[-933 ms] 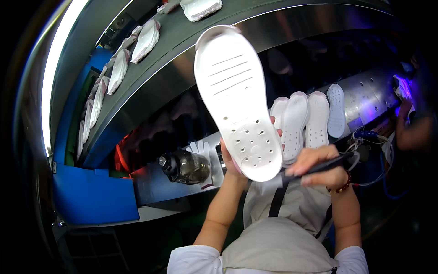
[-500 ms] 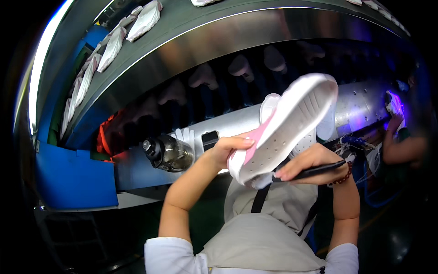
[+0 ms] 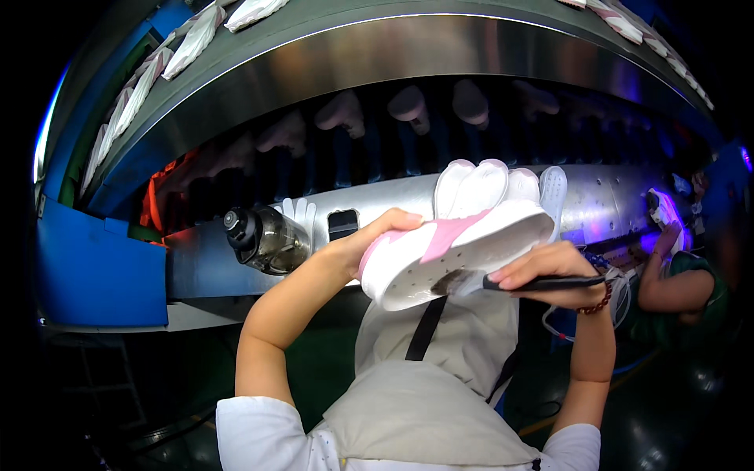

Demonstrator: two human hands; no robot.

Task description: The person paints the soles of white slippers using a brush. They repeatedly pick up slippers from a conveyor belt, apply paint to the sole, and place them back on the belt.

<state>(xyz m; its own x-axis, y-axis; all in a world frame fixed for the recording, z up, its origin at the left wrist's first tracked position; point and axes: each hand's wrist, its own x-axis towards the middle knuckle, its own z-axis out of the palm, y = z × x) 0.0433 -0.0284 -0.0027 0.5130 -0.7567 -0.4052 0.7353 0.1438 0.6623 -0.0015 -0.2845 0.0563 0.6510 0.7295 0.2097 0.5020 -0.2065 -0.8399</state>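
Observation:
My left hand (image 3: 375, 235) is closed round one end of a white and pink shoe sole (image 3: 404, 269), held over my lap. The sole lies tilted, its hollow, dotted inside turned toward me. In my right hand (image 3: 550, 265) is a brush (image 3: 463, 282) with a black handle, gripped between the fingers. Its bristles touch the inside of the sole near the end by my left hand. Just beyond, several white soles (image 3: 491, 184) stand close together on the metal bench.
A dark clear bottle (image 3: 271, 239) stands on the metal bench (image 3: 393, 196) at left, beside a white glove (image 3: 301, 213). Behind runs a conveyor (image 3: 408, 49) carrying shoe parts at both ends. A blue cabinet (image 3: 102, 267) is at far left. At right, another person's arm (image 3: 667, 290) works under violet light.
The sole has come down from a steep upward slant to a flatter tilt. The brush bristles have shifted inward from its near end. The whole view has swung slightly right.

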